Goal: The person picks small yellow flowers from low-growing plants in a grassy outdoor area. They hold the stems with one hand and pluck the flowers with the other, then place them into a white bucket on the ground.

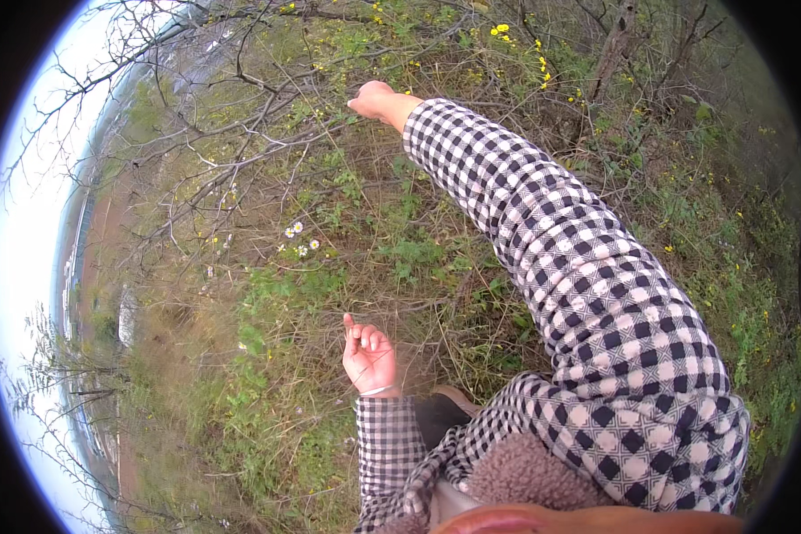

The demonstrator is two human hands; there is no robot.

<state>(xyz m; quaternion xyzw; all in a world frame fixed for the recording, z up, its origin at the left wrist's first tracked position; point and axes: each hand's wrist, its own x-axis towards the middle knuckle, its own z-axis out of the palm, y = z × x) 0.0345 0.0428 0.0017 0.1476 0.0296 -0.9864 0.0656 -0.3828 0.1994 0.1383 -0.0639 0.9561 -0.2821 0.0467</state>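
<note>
My right hand [375,101] reaches far out at the end of a checkered sleeve [567,247], close to bare thorny-looking branches [260,127]. Its fingers are folded in on the side turned from me, so whether they hold a twig cannot be seen. Nearer my body, my left hand [368,357] is raised palm up. One digit points outward and the others are loosely curled, with no object visible in it apart from a thin line across the palm. A pale band [376,390] circles that wrist. White daisy-like flowers [302,241] grow between the hands.
Dry grass and green weeds [260,367] cover the ground. Yellow flowers [500,30] dot the brush, near a woody stem [614,50]. My shoe [459,400] shows below the left hand. Sky [27,233] and distant land lie along the left side.
</note>
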